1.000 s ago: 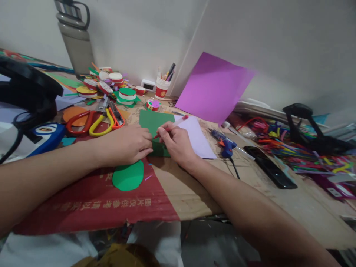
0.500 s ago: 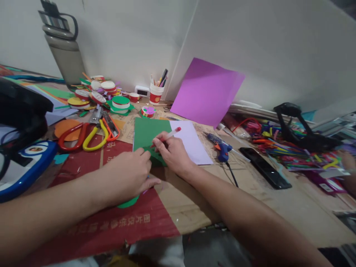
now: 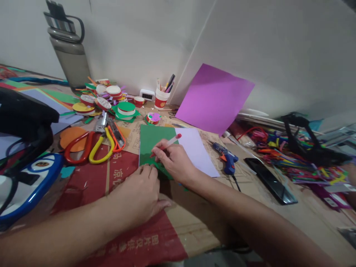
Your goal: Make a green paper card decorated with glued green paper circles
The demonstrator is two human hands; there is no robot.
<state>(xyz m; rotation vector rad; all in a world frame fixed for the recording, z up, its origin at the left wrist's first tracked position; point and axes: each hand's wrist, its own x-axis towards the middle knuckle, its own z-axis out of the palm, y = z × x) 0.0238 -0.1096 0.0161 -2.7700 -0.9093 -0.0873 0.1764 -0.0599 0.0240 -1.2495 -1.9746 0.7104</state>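
Note:
My right hand point(image 3: 175, 159) is closed in a writing grip around a pen point(image 3: 172, 140) with a pale barrel and a red end. The pen's tip points down at a sheet of green paper point(image 3: 154, 138). Next to and partly beneath the green lies pale lilac paper point(image 3: 198, 150). At the near edge of the green sheet, my left hand point(image 3: 143, 191) rests with curled fingers and its thumb pointing right. What lies under those fingers is hidden. A bit of green paper point(image 3: 186, 189) shows below my right wrist.
Scissors point(image 3: 71, 150), a yellow-handled cutter point(image 3: 102, 142) and an orange box knife point(image 3: 118, 137) lie left. Behind are paper-cup discs point(image 3: 126, 107) and a pen cup point(image 3: 162, 99). Purple card point(image 3: 213, 98) leans on the wall. A glue gun point(image 3: 228, 159) and phone point(image 3: 269, 180) lie right.
The view has shifted, so the table sits slightly lower and further right. A green piece under my left wrist no longer shows. My right hand keeps its pen grip over the green sheet.

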